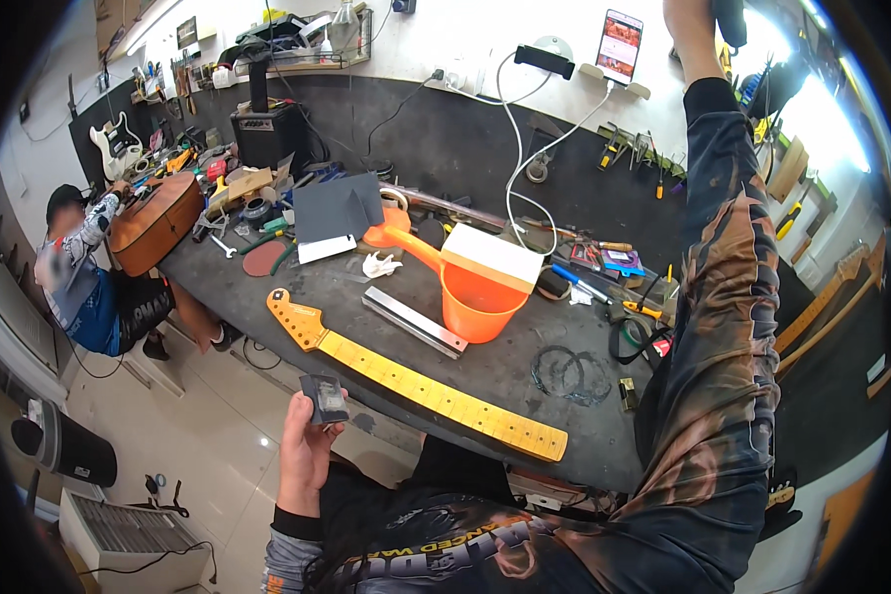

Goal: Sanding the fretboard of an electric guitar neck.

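In my left hand (305, 436), at the bench's front edge, is a small dark block (324, 398) with a worn, pale-dusted face; it looks like a sanding block. My fingers are closed round it from below. A maple guitar neck (421, 386) lies slantwise on the dark bench, headstock to the left, just beyond this hand. My right arm stretches up along the right side. Only part of my right hand (691, 35) shows at the top edge, beside a dark object (731, 22); its fingers are cut off from view.
Behind the neck lie a metal bar (414, 322) and an orange water container (480, 302) with a white sheet across it. Coiled strings (571, 376) rest at right. Dark sandpaper sheets (337, 210) and tools crowd the back. At far left a person (84, 262) handles an acoustic guitar (155, 223).
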Motion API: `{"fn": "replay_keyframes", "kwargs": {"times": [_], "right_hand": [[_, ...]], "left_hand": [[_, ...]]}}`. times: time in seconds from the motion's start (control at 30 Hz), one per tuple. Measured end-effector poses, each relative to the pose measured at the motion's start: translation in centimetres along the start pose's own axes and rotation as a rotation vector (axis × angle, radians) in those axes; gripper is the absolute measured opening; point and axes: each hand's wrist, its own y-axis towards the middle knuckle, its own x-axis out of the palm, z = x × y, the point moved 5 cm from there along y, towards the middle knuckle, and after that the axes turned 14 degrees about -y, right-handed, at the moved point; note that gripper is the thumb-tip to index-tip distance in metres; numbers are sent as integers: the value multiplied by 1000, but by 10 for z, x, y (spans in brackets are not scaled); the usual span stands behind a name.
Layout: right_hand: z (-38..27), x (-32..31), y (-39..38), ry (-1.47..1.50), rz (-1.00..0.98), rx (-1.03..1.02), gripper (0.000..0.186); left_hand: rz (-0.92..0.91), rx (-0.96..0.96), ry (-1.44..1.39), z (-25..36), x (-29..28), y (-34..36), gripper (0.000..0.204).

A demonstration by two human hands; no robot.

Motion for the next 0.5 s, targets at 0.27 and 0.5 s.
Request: {"fn": "replay_keyframes", "kwargs": {"times": [0.27, 0.5], "right_hand": [[5, 5, 4, 49, -24, 27, 91], [8, 7, 3, -717, -284, -383, 84]], "left_hand": [[-3, 0, 4, -4, 4, 4, 44], [19, -1, 6, -5, 1, 0, 44]]}}
